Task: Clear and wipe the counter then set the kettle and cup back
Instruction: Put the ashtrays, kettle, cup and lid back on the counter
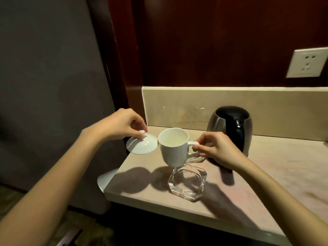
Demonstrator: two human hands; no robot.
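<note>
Aloft, right hand [215,150] pinches cup [173,148] handle; left hand [120,124] pinches lid [142,144] knob.

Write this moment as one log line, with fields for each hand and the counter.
left hand: pinches lid knob | right hand: holds cup handle, raised | counter: kettle, glass ashtray

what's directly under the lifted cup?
The cup is held above the counter. Below it sit a glass ashtray and the cup's shadow. The cup's underside isn't visible.
</note>
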